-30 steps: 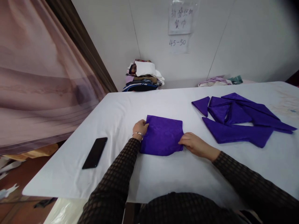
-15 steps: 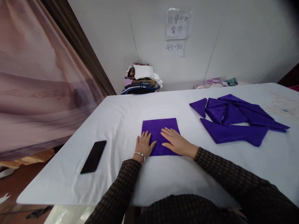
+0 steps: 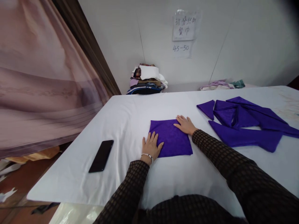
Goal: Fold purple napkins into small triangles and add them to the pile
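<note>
A purple cloth napkin [image 3: 171, 140], folded into a flat square, lies before me on the white-covered table [image 3: 130, 118]. My left hand [image 3: 151, 147] rests flat on its near left part, fingers spread, a silver bracelet at the wrist. At the far right corner, my right hand [image 3: 185, 125] lies on the cloth with its fingers stretched out. Neither hand grips anything. Parts of the napkin's left edge and far right corner are hidden beneath the hands.
Several folded purple napkins [image 3: 247, 137] lie to the right. A black phone [image 3: 101, 156] is on the left. Behind the table are a stack of folded clothes [image 3: 147, 79] and more cloth [image 3: 217, 85]. Paper signs [image 3: 184, 29] hang on the wall; a pink curtain [image 3: 46, 77] hangs at left.
My right hand has slid from the middle of the napkin to its far right corner. The left hand stays at the left side. The whole view has shifted slightly.
</note>
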A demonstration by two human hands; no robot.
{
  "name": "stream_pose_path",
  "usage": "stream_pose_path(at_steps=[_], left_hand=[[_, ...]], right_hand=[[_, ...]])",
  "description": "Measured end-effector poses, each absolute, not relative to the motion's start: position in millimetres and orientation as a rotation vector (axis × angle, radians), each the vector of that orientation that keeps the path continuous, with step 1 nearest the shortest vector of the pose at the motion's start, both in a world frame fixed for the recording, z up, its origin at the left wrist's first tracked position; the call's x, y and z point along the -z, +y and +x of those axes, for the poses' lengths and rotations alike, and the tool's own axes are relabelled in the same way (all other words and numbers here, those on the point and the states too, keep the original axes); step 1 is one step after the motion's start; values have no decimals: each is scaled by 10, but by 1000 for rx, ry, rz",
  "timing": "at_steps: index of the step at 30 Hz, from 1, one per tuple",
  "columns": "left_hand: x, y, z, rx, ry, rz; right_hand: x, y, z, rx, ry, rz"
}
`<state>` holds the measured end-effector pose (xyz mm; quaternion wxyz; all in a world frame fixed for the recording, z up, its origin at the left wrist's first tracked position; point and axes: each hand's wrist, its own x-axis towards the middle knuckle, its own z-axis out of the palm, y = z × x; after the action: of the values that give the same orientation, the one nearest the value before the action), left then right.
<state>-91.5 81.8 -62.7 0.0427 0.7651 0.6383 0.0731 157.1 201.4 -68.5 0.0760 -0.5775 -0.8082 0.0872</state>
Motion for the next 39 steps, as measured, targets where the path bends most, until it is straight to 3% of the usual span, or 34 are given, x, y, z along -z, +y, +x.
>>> stream_pose_path(at_steps=[3,7,12,18,27,39], left_hand=[[623,827,-928,-285,1922,2322],[594,861,-986,-387,1877,2267],[463,783,-971,-726,1845,2360],[427,448,-596,-686,1345,2594],[544,461,-49,-517,1351,2557],[661,572,-54,-824,1383,2234]], right_hand=[[672,2009,1709,-345,-2231,-1820],[638,1750,1907,-482,-1982,-1584],[608,1083,2129,-604,-1735,-1492],[613,454,2110,-713,-1638,-1441],[740,420,2053,-582,-1680,-1397],[763,463,2011,-377,-2065,-1276]])
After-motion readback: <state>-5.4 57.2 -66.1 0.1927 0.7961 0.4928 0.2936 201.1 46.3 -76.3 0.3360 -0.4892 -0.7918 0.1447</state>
